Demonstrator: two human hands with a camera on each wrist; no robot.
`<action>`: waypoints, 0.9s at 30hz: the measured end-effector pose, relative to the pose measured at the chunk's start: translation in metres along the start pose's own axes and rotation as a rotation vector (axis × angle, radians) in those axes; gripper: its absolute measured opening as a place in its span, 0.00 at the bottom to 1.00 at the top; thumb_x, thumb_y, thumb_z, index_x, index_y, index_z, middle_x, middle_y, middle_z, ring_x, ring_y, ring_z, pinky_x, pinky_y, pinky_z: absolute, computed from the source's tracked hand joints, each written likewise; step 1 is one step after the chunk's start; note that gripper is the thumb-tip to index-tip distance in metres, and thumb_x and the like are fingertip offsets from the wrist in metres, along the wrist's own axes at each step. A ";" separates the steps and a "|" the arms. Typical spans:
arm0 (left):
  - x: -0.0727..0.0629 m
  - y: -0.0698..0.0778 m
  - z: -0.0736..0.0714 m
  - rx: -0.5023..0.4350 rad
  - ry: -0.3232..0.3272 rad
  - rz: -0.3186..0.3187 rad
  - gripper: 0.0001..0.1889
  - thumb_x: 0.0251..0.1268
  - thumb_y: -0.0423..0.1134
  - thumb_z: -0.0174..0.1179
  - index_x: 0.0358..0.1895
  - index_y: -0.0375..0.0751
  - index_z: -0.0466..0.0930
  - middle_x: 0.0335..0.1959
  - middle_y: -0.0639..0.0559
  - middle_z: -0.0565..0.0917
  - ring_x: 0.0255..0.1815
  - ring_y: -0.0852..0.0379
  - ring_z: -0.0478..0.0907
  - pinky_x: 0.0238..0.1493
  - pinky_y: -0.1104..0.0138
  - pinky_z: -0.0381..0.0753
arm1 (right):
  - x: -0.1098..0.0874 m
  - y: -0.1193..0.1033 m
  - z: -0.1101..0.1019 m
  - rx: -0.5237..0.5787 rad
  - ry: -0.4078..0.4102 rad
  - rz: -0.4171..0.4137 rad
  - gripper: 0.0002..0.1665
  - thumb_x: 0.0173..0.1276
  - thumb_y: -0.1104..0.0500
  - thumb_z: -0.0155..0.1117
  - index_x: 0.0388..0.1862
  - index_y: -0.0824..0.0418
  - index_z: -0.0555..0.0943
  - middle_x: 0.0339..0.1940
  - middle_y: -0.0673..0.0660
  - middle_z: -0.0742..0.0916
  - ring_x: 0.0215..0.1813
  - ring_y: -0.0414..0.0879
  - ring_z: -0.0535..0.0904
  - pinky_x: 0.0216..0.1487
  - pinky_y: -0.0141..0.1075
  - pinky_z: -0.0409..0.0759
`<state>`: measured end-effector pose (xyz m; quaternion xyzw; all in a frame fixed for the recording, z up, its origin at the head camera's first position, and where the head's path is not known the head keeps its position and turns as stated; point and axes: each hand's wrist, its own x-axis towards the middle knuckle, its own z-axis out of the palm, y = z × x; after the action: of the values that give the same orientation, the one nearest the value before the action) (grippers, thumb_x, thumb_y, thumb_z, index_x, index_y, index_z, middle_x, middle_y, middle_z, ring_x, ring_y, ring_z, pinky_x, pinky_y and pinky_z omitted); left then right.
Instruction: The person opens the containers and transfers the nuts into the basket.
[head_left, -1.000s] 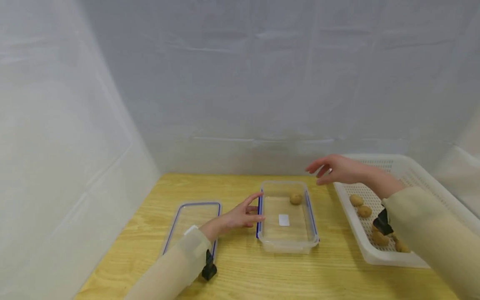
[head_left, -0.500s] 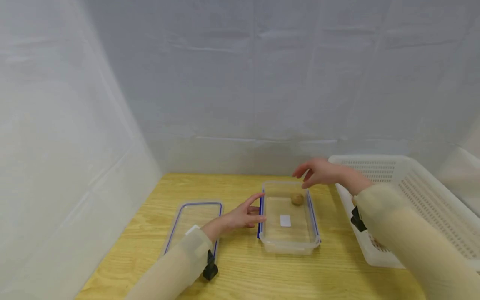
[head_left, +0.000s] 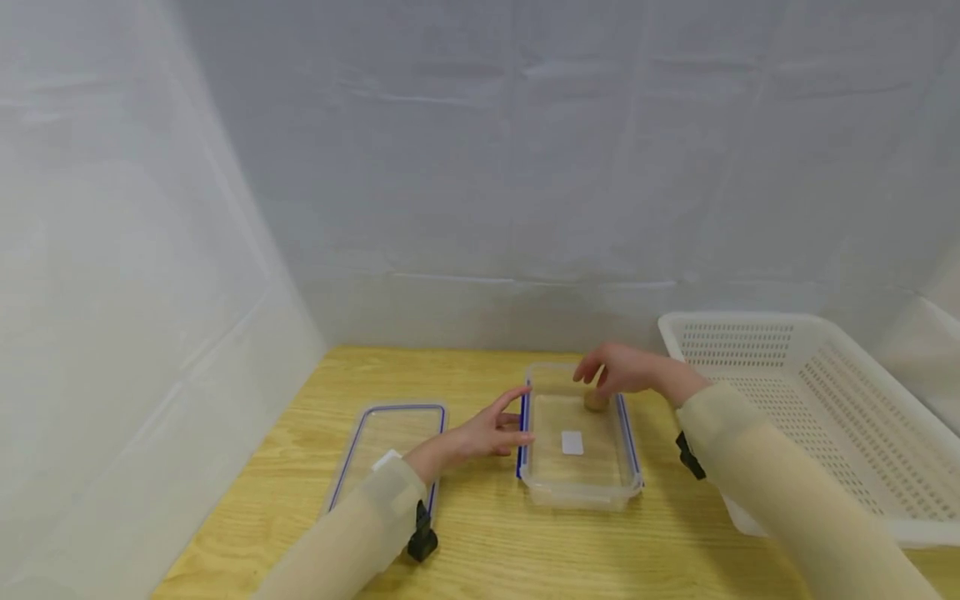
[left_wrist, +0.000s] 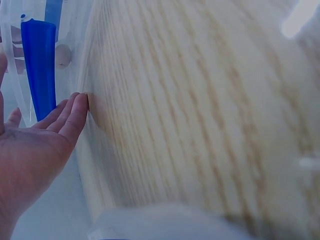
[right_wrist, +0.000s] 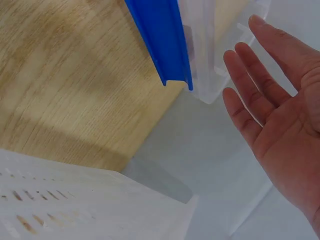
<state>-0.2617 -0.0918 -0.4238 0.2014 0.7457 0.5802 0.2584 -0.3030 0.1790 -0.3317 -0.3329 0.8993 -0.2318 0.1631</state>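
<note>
A clear food container (head_left: 581, 497) with blue side clips stands on the wooden table. One potato (head_left: 596, 402) lies inside it at the far right, partly covered by my right hand (head_left: 618, 369). That hand hovers over the container's far right corner, its fingers slightly bent and nothing between them in the right wrist view. My left hand (head_left: 480, 432) rests against the container's left side, thumb and index finger spread along the rim. In the left wrist view its fingertips (left_wrist: 77, 107) reach the container's base beside the blue clip (left_wrist: 41, 70).
Left of the container, a clear lid (head_left: 401, 408) with a blue seal lies flat, partly under my left forearm. A white perforated basket (head_left: 750, 321) stands at the right, its near left part hidden by my right sleeve (head_left: 780, 475). White sheeting (head_left: 480, 183) walls the table.
My right hand has moved left and down, from beside the basket to over the container. Its sleeve now hides the potatoes in the basket. My left hand has stayed at the container's side.
</note>
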 end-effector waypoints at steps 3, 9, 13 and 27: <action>0.000 0.000 0.001 0.004 0.003 0.002 0.41 0.70 0.38 0.60 0.78 0.54 0.45 0.70 0.28 0.59 0.66 0.37 0.66 0.55 0.51 0.74 | 0.002 0.003 0.003 0.001 -0.011 0.022 0.22 0.59 0.72 0.67 0.53 0.73 0.79 0.48 0.68 0.83 0.50 0.64 0.79 0.47 0.43 0.80; 0.001 0.000 0.002 0.004 0.003 0.002 0.40 0.70 0.38 0.59 0.78 0.54 0.45 0.70 0.28 0.60 0.66 0.37 0.66 0.56 0.51 0.74 | 0.006 0.011 0.007 -0.070 -0.023 0.032 0.20 0.59 0.72 0.66 0.52 0.72 0.80 0.47 0.68 0.83 0.47 0.58 0.81 0.47 0.43 0.79; 0.002 0.000 0.003 0.003 0.002 0.003 0.40 0.71 0.38 0.59 0.78 0.53 0.45 0.70 0.28 0.60 0.66 0.37 0.66 0.55 0.51 0.74 | 0.008 0.014 0.008 -0.117 -0.032 0.027 0.20 0.58 0.72 0.66 0.52 0.71 0.81 0.46 0.66 0.84 0.44 0.57 0.82 0.45 0.42 0.80; 0.004 0.001 0.004 0.000 -0.008 0.017 0.41 0.70 0.38 0.59 0.79 0.53 0.44 0.71 0.28 0.58 0.67 0.37 0.65 0.55 0.52 0.75 | 0.003 0.023 0.015 -0.159 0.009 0.012 0.20 0.56 0.74 0.65 0.51 0.73 0.81 0.47 0.64 0.85 0.47 0.57 0.82 0.46 0.42 0.80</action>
<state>-0.2629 -0.0860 -0.4244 0.2102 0.7430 0.5814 0.2565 -0.3106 0.1876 -0.3568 -0.3383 0.9176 -0.1603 0.1335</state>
